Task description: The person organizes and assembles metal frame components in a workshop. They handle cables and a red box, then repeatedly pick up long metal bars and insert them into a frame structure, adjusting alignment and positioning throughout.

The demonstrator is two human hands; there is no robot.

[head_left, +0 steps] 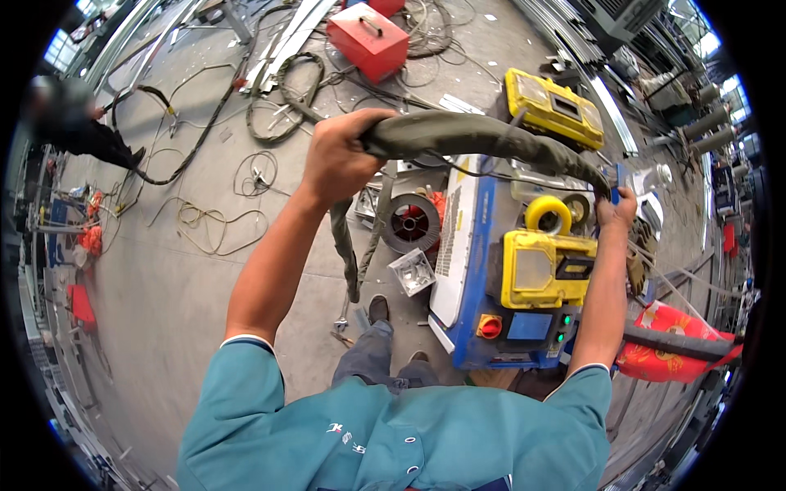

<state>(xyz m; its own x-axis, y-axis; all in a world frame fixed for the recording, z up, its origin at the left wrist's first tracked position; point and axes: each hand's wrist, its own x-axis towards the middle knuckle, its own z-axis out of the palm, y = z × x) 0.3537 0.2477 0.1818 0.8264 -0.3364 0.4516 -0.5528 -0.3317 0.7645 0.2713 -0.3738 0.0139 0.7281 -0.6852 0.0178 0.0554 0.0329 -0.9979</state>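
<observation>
- Left hand is clamped around one end of a sleeved cable bundle.
- Right hand is closed on the other end.
- Bundle's long axis is stretched left to right above the blue welding machine, with its arch nearer the left hand.

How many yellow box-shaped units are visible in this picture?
2. One yellow unit lies on the floor at upper right; another yellow unit sits on the blue machine. Others may be hidden.

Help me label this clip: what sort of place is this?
Probably a metalworking or welding workshop: a blue machine with a yellow unit, a red box and loose cables on the concrete floor.
</observation>
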